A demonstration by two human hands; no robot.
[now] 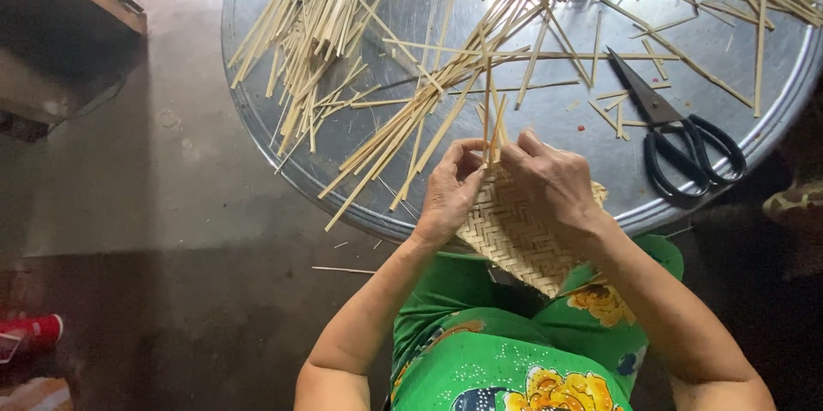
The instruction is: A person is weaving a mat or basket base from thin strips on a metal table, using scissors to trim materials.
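The person's left hand (pixel 452 191) and right hand (pixel 551 178) meet over the near rim of a large round grey metal tray (pixel 257 111), both working on a flat woven mat of pale bamboo strips in a herringbone pattern (pixel 514 235). The mat lies tilted across the tray's edge and over the lap, above a bright green dress with yellow flowers (pixel 480 351). The left hand is curled narrow, its fingertips pinching the mat's upper edge where a few loose upright strips (pixel 492 115) stick up from the weave. The right hand lies partly flat on the mat, its fingers closed on the same upright strips just beside the left fingertips. Loose pale bamboo strips (pixel 403 124) fan across the tray beyond the hands, with a thicker bundle (pixel 313 17) at the far left of the tray. A pair of black-handled scissors (pixel 677 132) lies on the tray to the right, well apart from both hands. A single strip (pixel 343 270) rests on the dark floor near the left forearm.
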